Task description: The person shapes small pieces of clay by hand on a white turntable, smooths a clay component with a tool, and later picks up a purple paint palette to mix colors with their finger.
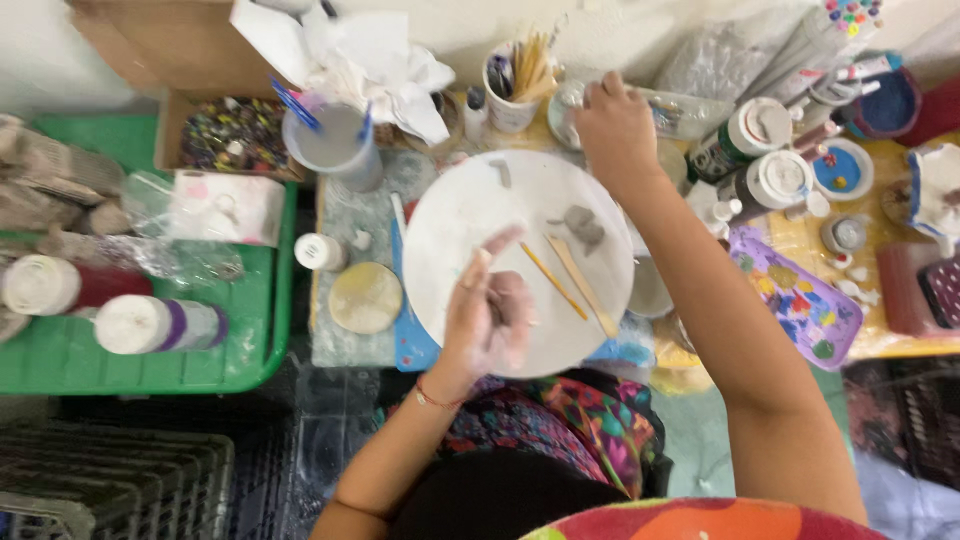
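A round white board (470,215) lies in front of me with a grey lump of clay (581,226) and two thin wooden sticks (570,280) on it. My left hand (487,315) hovers over the board's near edge, clay-smeared, fingers curled and forefinger raised; whether a bit of clay sits in it I cannot tell. My right hand (612,125) reaches past the board's far edge to a small jar (568,108), fingers bent onto it.
A green tray (262,330) with bottles stands at the left. A grey cup (335,145), crumpled paper (365,60) and a cup of sticks (515,85) line the back. Paint bottles (775,170) and a purple palette (800,305) crowd the right.
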